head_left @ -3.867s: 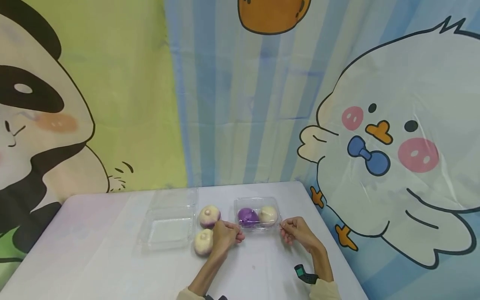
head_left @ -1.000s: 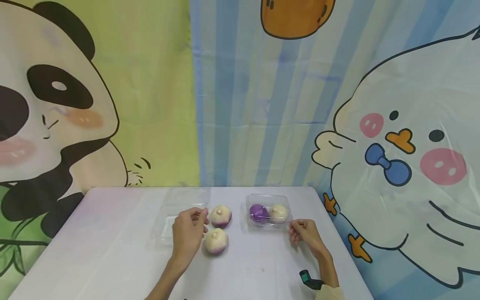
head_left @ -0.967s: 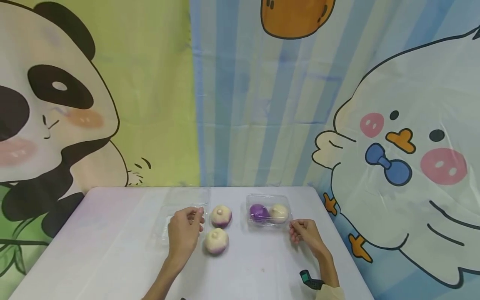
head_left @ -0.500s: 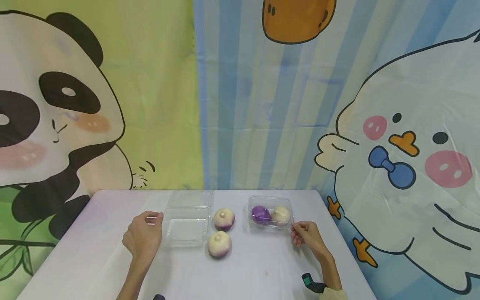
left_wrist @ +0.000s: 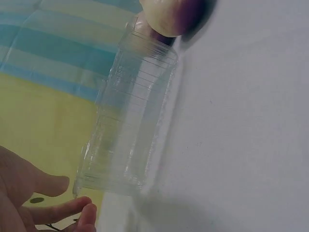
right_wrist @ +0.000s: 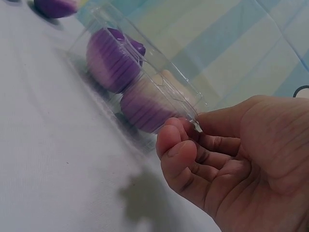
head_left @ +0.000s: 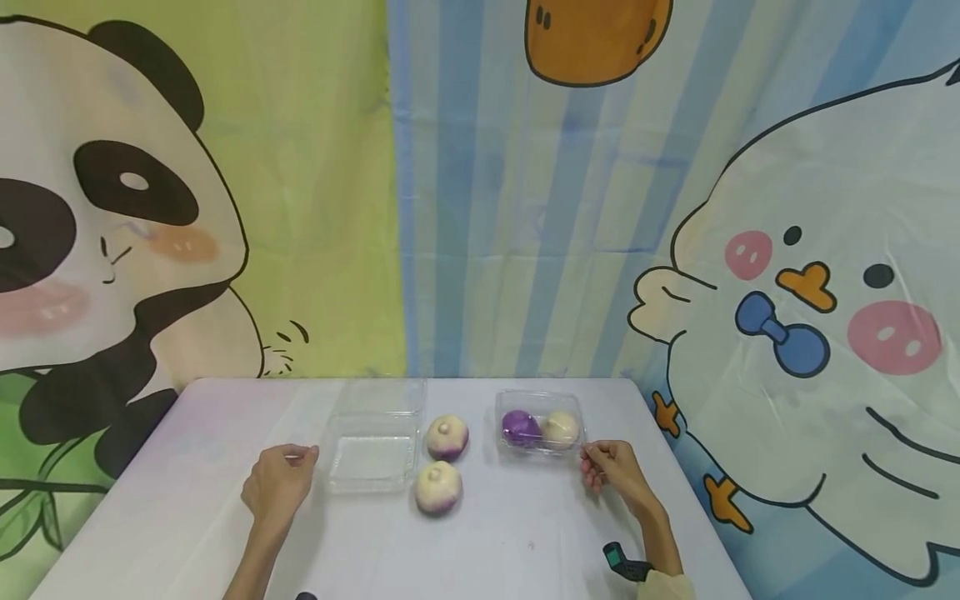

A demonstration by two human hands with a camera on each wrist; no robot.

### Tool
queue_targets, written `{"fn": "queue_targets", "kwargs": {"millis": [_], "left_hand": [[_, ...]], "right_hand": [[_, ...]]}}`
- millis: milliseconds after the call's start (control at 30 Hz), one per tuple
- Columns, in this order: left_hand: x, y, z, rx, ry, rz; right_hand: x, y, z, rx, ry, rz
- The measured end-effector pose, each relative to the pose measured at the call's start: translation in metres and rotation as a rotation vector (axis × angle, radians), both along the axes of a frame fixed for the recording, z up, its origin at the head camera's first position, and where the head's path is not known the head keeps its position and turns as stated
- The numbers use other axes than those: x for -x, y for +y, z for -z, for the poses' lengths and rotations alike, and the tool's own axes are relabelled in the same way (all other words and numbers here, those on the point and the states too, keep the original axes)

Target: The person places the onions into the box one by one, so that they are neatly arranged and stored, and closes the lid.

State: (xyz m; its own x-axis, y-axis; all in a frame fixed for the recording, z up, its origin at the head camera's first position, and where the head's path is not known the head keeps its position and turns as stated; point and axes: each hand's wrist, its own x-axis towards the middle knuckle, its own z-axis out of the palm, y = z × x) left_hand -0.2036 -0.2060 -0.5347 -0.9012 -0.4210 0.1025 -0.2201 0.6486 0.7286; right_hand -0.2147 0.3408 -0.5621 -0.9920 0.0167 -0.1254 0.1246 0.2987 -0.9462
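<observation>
My right hand (head_left: 617, 475) pinches the near right corner of a lidded clear plastic box (right_wrist: 166, 92) between thumb and fingers. Inside that box are two turnip-like rounds, a purple one (head_left: 521, 428) and a cream one (head_left: 561, 430). Over on the left, my left hand (head_left: 277, 485) is beside an opened clear plastic box (head_left: 372, 487). Its thumb and fingers are spread apart around the box's near corner in the left wrist view, and whether they touch it cannot be told. Two cream-and-purple turnip-like rounds, one behind (head_left: 447, 437) and one in front (head_left: 438, 488), rest right of the opened box.
Both boxes stand on a white-covered table (head_left: 480, 550). A patterned curtain (head_left: 480, 208) with cartoon figures hangs behind the table's far edge. A dark device (head_left: 626, 564) is strapped to the right wrist.
My left hand has gone from beside the closed box, past the loose rounds, to the opened box's left side, and lately a bit lower. The right hand stays at the closed box's corner.
</observation>
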Motion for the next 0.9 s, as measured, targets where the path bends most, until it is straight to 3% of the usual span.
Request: {"fn": "queue_targets", "kwargs": {"millis": [233, 567, 900], "left_hand": [[0.001, -0.002, 0.008, -0.052, -0.051, 0.002], [-0.002, 0.002, 0.011, -0.135, -0.022, -0.011], [-0.005, 0.002, 0.012, -0.260, -0.041, 0.022]], "right_hand": [[0.001, 0.000, 0.001, 0.009, 0.001, 0.004], [0.002, -0.002, -0.001, 0.024, -0.007, 0.028], [0.002, -0.001, 0.003, 0.043, 0.002, 0.025]]}}
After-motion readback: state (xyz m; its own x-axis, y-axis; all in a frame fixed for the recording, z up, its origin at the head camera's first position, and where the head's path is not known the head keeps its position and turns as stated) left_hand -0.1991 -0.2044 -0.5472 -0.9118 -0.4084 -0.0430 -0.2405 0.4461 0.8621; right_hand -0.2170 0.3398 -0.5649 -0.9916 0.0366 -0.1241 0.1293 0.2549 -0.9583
